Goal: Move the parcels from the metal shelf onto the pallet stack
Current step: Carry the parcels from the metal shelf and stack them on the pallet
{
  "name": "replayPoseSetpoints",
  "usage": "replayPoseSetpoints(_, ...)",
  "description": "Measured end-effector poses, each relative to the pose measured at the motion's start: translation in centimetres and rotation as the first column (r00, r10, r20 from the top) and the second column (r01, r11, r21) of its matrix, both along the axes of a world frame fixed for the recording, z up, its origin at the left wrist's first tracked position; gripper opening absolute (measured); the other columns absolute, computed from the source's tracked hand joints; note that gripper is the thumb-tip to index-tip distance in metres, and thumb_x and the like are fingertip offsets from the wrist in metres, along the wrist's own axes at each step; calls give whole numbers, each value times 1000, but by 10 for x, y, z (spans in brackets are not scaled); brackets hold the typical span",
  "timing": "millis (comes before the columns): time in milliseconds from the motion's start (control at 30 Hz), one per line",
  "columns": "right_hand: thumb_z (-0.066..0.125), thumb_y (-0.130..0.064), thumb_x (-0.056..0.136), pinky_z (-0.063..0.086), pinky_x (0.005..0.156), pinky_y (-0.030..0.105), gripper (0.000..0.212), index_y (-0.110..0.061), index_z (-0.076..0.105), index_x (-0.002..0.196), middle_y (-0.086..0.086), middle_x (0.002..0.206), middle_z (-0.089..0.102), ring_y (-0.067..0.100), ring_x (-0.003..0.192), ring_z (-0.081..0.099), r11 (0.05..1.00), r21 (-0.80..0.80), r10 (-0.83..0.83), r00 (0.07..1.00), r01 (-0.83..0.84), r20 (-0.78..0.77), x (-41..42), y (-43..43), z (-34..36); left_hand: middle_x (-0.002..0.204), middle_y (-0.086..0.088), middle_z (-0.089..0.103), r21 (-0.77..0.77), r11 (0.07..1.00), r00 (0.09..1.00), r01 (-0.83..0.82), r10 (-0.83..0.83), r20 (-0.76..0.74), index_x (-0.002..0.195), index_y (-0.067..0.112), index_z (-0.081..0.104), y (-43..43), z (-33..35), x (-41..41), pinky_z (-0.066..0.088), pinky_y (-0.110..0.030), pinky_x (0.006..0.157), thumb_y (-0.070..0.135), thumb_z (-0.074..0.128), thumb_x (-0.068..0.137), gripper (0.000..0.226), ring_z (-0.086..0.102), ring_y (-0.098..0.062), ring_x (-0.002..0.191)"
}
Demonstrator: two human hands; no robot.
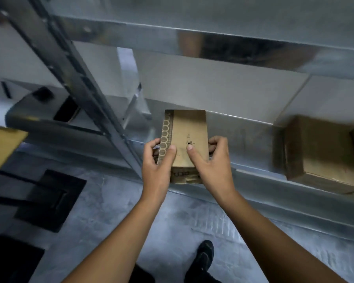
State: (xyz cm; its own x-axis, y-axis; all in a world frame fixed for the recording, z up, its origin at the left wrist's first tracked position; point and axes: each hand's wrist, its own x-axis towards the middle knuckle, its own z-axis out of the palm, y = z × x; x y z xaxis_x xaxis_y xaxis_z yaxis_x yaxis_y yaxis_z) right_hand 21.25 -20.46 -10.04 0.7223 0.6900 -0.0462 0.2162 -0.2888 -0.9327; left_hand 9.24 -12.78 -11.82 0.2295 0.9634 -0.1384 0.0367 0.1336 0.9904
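Now I see left grip (155,162) and right grip (212,160) clasping one parcel (189,129) (thumbs on top); it's at the front edge of the metal shelf (249,137).

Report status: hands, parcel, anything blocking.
Left hand and right hand grip small parcel at metal shelf edge. Second parcel on shelf, further right. Shelf post close left.
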Motion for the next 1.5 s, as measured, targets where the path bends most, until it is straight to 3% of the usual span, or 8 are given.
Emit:
replayPoseSetpoints(167,77,-47,88,44,111,35,67,-27,46,144,-8,132,45,10,127,52,981,27,190,981,-190,33,-88,62,3,110,13,71,35,989,988,-144,142,57,117,38,61,43,10,-98,59,-36,85,49,74,80,40,69,-13,105)
replayPoseSetpoints(400,76,-45,92,50,100,26,60,-42,43,141,-11,142,54,-9,120,54,880,99,467,884,-465,4,-236,165,11,134,0,62,124,945,953,-302,303,13,128,48,58,115,19,-264,59,-31,90,49,71,86,43,65,-11,118)
replayPoseSetpoints(533,71,-54,88,45,87,6,59,-45,43,139,-18,138,55,-16,117,53,796,143,593,805,-588,8,-327,222,21,134,3,61,188,883,902,-429,431,34,119,60,58,150,33,-359,57,-23,87,52,71,84,38,65,-6,117)
replayPoseSetpoints(667,68,-58,84,50,96,21,63,-40,47,140,-13,140,57,-8,121,56,721,183,683,730,-668,-22,-410,268,31,135,5,60,204,806,826,-556,562,33,122,55,57,178,44,-438,52,-12,84,51,71,85,41,62,4,114)
replayPoseSetpoints(800,68,-60,81,50,110,38,77,-34,44,149,-8,146,55,1,132,54,631,188,770,637,-753,-33,-471,313,41,137,2,59,196,723,744,-663,664,68,135,36,58,206,46,-496,54,-20,93,40,72,92,46,61,0,120)
replayPoseSetpoints(1033,66,-59,89,44,117,46,81,-42,34,161,-7,154,49,5,142,47,411,201,905,424,-889,27,-558,405,53,133,20,56,286,560,592,-778,806,33,139,28,55,265,54,-575,41,2,84,26,68,100,40,52,24,113)
replayPoseSetpoints(1267,61,-66,89,44,118,47,83,-39,32,162,-13,159,45,7,146,44,233,249,972,236,-940,-17,-653,489,74,139,8,57,332,393,409,-858,912,-22,139,34,56,325,83,-656,43,-2,90,38,68,96,46,53,17,116)
replayPoseSetpoints(1500,61,-66,89,47,116,46,77,-49,32,158,-14,155,47,6,140,49,128,258,991,113,-958,-74,-725,532,76,134,11,65,322,295,295,-899,954,-52,144,31,54,345,96,-712,58,-44,100,48,66,91,57,65,-6,119)
